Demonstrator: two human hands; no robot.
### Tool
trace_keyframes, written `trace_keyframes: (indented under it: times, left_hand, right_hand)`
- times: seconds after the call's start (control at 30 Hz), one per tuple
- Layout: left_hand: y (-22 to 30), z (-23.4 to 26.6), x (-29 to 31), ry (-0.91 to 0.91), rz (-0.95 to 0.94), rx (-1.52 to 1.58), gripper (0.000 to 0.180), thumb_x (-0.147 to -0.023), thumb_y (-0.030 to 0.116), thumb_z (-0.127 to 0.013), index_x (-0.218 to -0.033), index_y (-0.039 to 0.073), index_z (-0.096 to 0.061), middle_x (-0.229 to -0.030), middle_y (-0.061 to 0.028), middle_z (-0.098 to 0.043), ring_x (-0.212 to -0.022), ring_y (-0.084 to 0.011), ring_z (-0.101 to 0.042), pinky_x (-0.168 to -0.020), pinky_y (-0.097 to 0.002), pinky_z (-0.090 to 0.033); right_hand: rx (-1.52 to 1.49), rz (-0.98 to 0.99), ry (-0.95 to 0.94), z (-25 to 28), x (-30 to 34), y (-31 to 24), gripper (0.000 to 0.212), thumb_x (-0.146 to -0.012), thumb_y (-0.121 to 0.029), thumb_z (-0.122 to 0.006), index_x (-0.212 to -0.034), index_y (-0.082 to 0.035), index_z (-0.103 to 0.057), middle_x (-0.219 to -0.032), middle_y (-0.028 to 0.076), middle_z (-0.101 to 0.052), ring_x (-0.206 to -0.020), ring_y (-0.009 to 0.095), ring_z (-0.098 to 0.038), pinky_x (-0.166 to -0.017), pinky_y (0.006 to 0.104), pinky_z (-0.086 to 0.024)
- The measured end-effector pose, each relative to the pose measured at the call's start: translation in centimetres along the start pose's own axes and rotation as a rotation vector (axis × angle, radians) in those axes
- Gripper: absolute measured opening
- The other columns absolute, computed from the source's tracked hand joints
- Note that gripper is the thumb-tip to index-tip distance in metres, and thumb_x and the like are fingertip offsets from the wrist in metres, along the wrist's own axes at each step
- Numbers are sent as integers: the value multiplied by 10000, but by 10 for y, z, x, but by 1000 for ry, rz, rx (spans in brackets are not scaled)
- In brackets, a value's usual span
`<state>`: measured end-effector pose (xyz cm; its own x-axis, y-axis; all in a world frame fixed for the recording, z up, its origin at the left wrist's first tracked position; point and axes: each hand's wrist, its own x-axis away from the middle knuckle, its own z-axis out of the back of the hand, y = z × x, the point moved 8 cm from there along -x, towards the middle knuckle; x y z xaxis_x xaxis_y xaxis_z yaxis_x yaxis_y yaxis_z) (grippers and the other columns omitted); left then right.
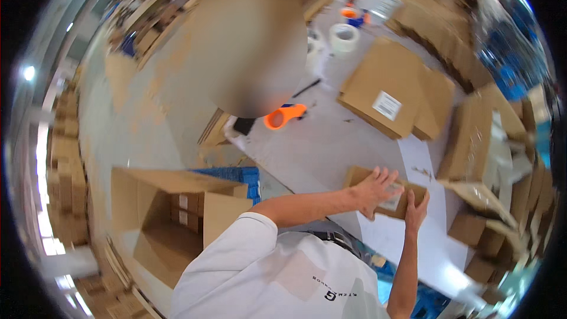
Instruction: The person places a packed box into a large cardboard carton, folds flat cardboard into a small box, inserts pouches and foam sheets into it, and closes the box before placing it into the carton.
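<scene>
A small brown cardboard box point(359, 175) with a white label lies on the table near my body. My left hand point(376, 192) rests across its top, beside the label, fingers stretched out and spread. At the box's right end, my right hand point(416, 208) grips the edge with the thumb and fingers around it. Beyond the box, flat brown cardboard pieces point(378, 80) are stacked, the top one bearing a white label. An orange tape dispenser point(286, 116) lies farther left on the table.
An open carton point(159, 180) holding smaller boxes stands at lower left, beside a blue crate point(251, 180). Another open carton point(472, 147) is at the right. Tape rolls point(344, 39) and a second orange dispenser point(349, 13) sit at the far side. A blurred patch hides the upper middle.
</scene>
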<state>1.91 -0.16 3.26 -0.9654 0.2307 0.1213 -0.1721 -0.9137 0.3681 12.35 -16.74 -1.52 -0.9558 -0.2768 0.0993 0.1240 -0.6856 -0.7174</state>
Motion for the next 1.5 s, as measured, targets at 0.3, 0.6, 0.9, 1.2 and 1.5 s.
trace_keyframes:
  times: [0.3, 0.6, 0.9, 1.2, 1.5]
  left_hand:
    - [-9, -9, 83, 43, 196, 26, 1305, -486, 523, -863, -1553, 202, -185, -1506, -302, -221, -1301, -483, -321, -1045, -623, -275]
    - [-15, -22, 160, 354, 465, 134, 1157, -435, 418, -852, -1467, 225, -366, -1380, -262, -371, -1186, -406, -436, -947, -540, -355]
    - [74, 55, 437, 882, 1174, 294, 1086, -500, 378, -825, -1451, 118, -369, -1332, -241, -428, -1207, -422, -426, -1024, -524, -327]
    - [95, 54, 758, 1351, 2013, -249, 1033, -522, 374, -814, -1432, 161, -374, -1291, -189, -439, -1255, -402, -390, -1053, -531, -331]
    - [-31, -141, 867, 668, 2728, 620, 1067, -549, 518, -781, -1482, 250, -339, -1401, -191, -395, -1315, -401, -385, -1048, -523, -340]
  right_hand:
    - [-137, 101, -356, -51, 19, -43, 618, -942, -298, -643, -1425, -4, -391, -1339, 193, -514, -1202, 289, -508, -1027, 387, -412]
    - [-604, -74, -950, -114, 28, -79, 692, -960, -383, -607, -1495, -104, -267, -1422, 134, -415, -1253, 263, -457, -1011, 416, -423]
    - [-211, 164, -872, -182, 8, -11, 616, -892, -166, -673, -1434, -96, -389, -1344, 120, -458, -1175, 223, -483, -987, 404, -403]
    - [257, 837, -866, -249, 93, -107, 689, -786, -156, -766, -1391, -53, -452, -1430, 188, -412, -1350, 353, -361, -1133, 470, -279]
    - [787, 901, -973, -277, 134, -112, 1130, -612, -444, -863, -1536, -218, -253, -1600, 226, -30, -1451, 485, -36, -1150, 613, -133]
